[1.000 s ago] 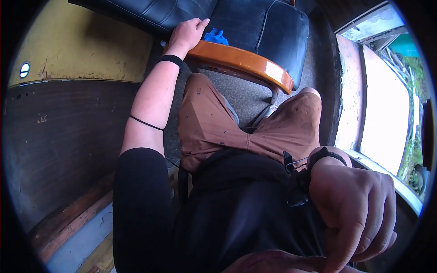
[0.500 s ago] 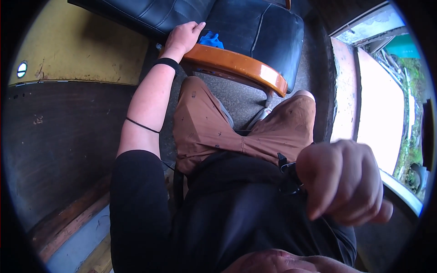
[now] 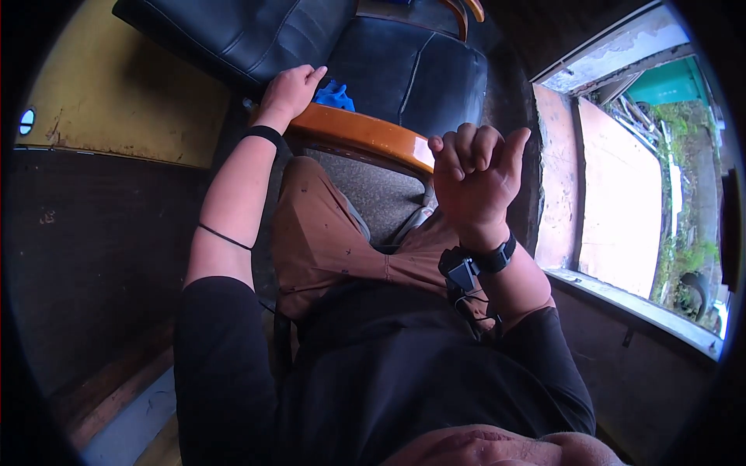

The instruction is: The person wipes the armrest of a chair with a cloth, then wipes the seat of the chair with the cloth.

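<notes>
My left hand (image 3: 291, 95) is closed over the back end of an orange-brown wooden armrest (image 3: 365, 128), its thumb pointing right along the seat. The armrest belongs to a black padded chair (image 3: 381, 70). Just right of that hand, a crumpled blue cloth or glove (image 3: 334, 95) lies on the seat beside the armrest. My right hand (image 3: 479, 182) is raised in front of the armrest's right end, palm in view and empty. Its middle fingers are curled in, while the thumb and little finger stick out. A black band with a small dark device (image 3: 460, 272) sits at my right wrist.
My knees in brown trousers (image 3: 311, 225) stand close to the chair. On the right is a window opening (image 3: 622, 194) with a sill (image 3: 622, 307). A yellow and dark panel (image 3: 140, 101) rises at the left. Another armrest (image 3: 457, 19) shows at the far side.
My right hand has moved away from the lower right, up and to the left, and turned its palm into view. My left hand stays on the armrest; the view has shifted slightly.
</notes>
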`<state>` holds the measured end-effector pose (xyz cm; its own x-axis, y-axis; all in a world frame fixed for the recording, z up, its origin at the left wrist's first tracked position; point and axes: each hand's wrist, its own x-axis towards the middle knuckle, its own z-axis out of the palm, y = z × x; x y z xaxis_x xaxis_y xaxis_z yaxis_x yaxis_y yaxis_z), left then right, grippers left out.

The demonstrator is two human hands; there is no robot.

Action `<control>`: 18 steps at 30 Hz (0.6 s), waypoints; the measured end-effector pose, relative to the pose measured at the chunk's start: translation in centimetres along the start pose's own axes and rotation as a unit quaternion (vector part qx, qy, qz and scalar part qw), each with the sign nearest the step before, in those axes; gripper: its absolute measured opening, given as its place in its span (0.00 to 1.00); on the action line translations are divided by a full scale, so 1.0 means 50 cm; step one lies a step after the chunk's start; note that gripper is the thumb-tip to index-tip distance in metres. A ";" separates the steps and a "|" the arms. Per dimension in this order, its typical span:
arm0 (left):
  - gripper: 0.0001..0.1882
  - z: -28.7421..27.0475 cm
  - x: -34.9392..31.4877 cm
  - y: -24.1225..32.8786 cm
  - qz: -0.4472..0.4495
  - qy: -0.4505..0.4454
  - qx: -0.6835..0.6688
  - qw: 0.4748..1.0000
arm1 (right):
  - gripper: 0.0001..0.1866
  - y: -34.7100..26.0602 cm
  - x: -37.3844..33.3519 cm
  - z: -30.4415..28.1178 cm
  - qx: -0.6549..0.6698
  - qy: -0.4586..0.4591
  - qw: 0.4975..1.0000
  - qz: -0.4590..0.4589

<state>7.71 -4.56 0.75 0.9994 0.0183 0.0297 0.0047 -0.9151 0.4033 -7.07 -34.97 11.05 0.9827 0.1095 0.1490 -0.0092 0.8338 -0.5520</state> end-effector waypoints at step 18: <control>0.26 0.005 -0.009 0.000 0.021 0.026 -0.031 0.999 | 0.36 0.034 0.031 -0.064 -0.037 0.120 0.977 0.173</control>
<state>7.27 -4.68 0.49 0.9955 0.0025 0.0942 -0.0410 -0.8889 0.4562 -4.96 -35.09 7.72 0.9381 0.2411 -0.2487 -0.3444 0.7264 -0.5948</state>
